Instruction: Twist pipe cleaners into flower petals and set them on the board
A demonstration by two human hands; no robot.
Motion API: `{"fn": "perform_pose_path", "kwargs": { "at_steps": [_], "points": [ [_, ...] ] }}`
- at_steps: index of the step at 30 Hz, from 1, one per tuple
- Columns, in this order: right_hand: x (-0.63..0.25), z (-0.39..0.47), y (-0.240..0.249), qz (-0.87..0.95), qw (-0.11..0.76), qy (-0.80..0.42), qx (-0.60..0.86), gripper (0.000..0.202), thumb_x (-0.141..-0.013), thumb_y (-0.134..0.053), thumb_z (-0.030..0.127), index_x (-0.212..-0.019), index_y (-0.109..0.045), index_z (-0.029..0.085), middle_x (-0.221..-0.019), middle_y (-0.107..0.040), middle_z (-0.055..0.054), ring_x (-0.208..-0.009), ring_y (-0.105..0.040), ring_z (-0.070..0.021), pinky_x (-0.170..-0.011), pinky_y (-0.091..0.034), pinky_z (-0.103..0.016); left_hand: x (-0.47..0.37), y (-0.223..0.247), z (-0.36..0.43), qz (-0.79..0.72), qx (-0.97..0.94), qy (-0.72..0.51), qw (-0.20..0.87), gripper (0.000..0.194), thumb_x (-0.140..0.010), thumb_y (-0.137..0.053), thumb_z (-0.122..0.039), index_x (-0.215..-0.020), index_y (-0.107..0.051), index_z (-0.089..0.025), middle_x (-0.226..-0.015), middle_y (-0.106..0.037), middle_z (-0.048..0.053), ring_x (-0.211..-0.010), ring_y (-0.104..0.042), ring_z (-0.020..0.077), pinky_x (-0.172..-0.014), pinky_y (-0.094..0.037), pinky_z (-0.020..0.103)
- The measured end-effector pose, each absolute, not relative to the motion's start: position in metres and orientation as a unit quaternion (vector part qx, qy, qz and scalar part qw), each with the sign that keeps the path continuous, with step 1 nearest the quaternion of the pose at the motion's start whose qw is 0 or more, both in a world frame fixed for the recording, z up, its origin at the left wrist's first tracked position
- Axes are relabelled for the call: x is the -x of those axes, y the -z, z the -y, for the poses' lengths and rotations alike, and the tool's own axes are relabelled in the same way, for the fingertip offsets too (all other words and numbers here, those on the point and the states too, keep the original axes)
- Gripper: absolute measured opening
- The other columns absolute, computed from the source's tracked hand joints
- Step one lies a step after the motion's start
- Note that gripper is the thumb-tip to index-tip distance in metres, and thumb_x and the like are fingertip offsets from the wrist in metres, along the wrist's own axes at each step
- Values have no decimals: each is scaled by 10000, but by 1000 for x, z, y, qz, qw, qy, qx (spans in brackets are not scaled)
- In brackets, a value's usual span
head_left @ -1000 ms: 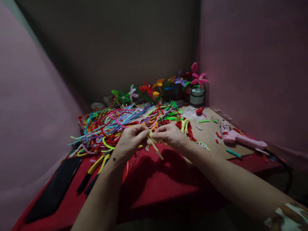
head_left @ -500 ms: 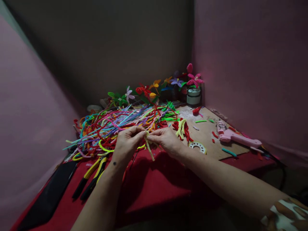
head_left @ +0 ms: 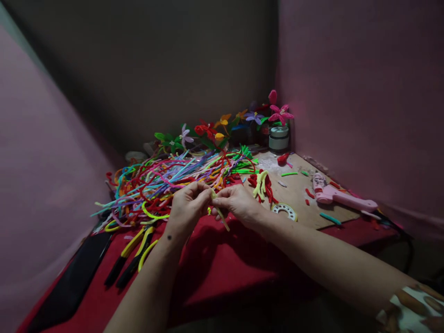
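Note:
My left hand [head_left: 189, 206] and my right hand [head_left: 239, 203] meet over the front part of the table, fingertips close together. Both pinch a short pale yellow pipe cleaner [head_left: 223, 219], whose free end hangs down to the right below my right fingers. Its upper part is mostly hidden between the fingertips. Behind my hands spreads a large pile of coloured pipe cleaners [head_left: 173, 171]. A small bundle of yellow and red pieces [head_left: 262, 185] rests just beyond my right hand.
Yellow-and-black pliers [head_left: 133, 254] and a black flat object [head_left: 71, 282] lie at left. A board [head_left: 298, 203] at right bears a pink glue gun [head_left: 343, 199], a white ring [head_left: 284, 212] and scraps. Pipe-cleaner flowers [head_left: 208, 129] and a jar [head_left: 279, 139] stand behind.
The hanging end of the yellow pipe cleaner has swung a little to the right. My left hand has shifted slightly right, and the fingers of my right hand have curled beneath the piece.

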State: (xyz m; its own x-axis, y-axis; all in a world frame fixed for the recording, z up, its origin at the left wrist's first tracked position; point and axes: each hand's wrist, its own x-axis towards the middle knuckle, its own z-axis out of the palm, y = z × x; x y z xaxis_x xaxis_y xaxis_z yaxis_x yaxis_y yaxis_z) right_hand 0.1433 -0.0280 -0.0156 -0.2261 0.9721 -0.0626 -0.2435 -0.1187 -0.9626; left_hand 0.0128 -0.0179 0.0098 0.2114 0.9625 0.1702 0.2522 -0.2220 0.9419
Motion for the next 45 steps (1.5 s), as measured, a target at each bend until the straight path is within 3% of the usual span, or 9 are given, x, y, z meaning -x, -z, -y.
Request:
{"fn": "perform_pose_path", "kwargs": {
  "at_steps": [5,11,13,15,19,23,31,38,45],
  "points": [
    [-144,29,15,458,473,-647,385,145,-641,-660,216,-581,-586,107,-490,-609,-17,-413,-554,-113,-474,-457,-237,-12,-13,17,-461,-637,-387,481,185,-698,-591,-310,-644,-572,-134,-462,-465,-47,-374,-324,41,-370,-242,170],
    [-139,28,19,460,458,-620,441,186,-692,-577,137,-516,-520,126,-402,-545,18,-316,-481,-74,-332,-355,-169,-18,5,18,-483,-745,-446,113,154,-736,-550,-270,-662,-633,-164,-621,-615,15,-569,-530,114,-580,-406,227],
    [-138,28,19,471,459,-596,461,218,-703,-552,123,-492,-496,133,-369,-511,32,-279,-431,-56,-297,-301,-155,-18,8,17,-474,-757,-446,58,160,-743,-546,-281,-666,-635,-171,-646,-630,20,-603,-548,123,-632,-414,237],
    [-138,29,18,472,459,-607,445,204,-705,-553,139,-507,-506,132,-390,-529,27,-299,-453,-59,-313,-330,-156,-17,7,15,-487,-744,-446,104,162,-734,-553,-287,-652,-628,-170,-613,-616,8,-560,-526,112,-579,-409,225],
    [-139,29,20,458,469,-647,389,93,-672,-598,158,-596,-561,119,-485,-592,9,-396,-535,-81,-405,-430,-182,-15,0,11,-511,-651,-440,348,184,-694,-585,-292,-584,-570,-145,-431,-471,-49,-382,-367,58,-393,-297,185],
    [-138,29,22,466,461,-638,405,137,-670,-601,162,-555,-536,124,-474,-570,12,-365,-502,-76,-364,-374,-180,-16,-1,9,-494,-576,-454,467,205,-646,-636,-298,-574,-544,-130,-384,-419,-68,-338,-303,30,-350,-216,165],
    [-131,30,26,459,485,-630,397,176,-735,-525,161,-563,-534,123,-429,-484,49,-328,-385,-30,-354,-265,-169,-14,9,4,-480,-555,-499,460,220,-639,-653,-319,-595,-547,-131,-420,-476,-51,-361,-381,45,-365,-262,165],
    [-124,31,30,389,509,-670,374,252,-742,-568,372,-665,-523,136,-389,-349,100,-282,-218,-18,-318,-146,-178,-18,15,1,-457,-546,-537,452,213,-658,-638,-344,-645,-559,-147,-456,-489,-62,-357,-386,48,-398,-353,189],
    [-138,29,23,472,482,-657,337,279,-776,-487,419,-712,-517,149,-491,-549,11,-377,-486,-90,-396,-361,-203,-16,3,6,-462,-570,-473,488,191,-636,-663,-289,-627,-570,-123,-456,-486,-54,-376,-391,36,-371,-293,154]
  ]
}}
